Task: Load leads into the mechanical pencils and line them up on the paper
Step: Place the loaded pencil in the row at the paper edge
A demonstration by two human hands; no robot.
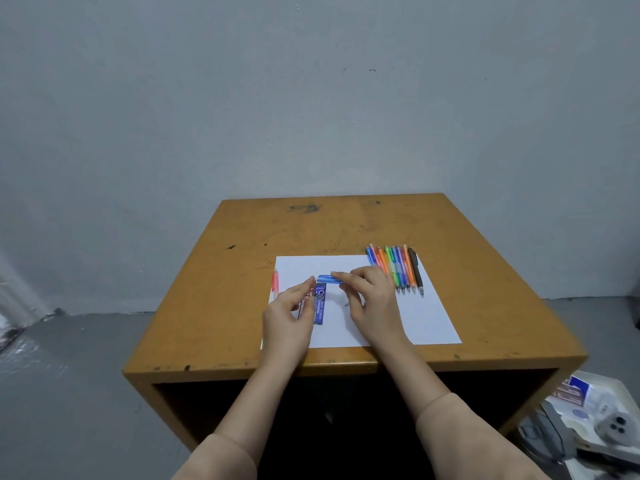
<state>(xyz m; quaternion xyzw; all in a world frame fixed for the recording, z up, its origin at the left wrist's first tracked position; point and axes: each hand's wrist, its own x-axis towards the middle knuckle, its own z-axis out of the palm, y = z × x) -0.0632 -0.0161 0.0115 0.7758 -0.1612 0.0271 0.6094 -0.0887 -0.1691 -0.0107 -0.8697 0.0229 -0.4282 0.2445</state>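
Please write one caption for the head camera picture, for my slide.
Right hand holds a blue pencil over the paper and lead box, left hand at its end; pencil row at right.

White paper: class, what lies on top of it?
Seen: blue lead box, tips of the pencil row. Right hand, holding a blue pencil, and left hand hide what lies beneath.

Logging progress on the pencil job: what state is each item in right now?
blue pencil: held crosswise above the paper by the right hand.
left hand: fingertips at that pencil's left end; grip unclear.
row of pencils: lying side by side, tips on the paper's far right corner.
pink pencil: lying along the paper's left edge.
blue lead case: flat on the paper; open or closed unclear.
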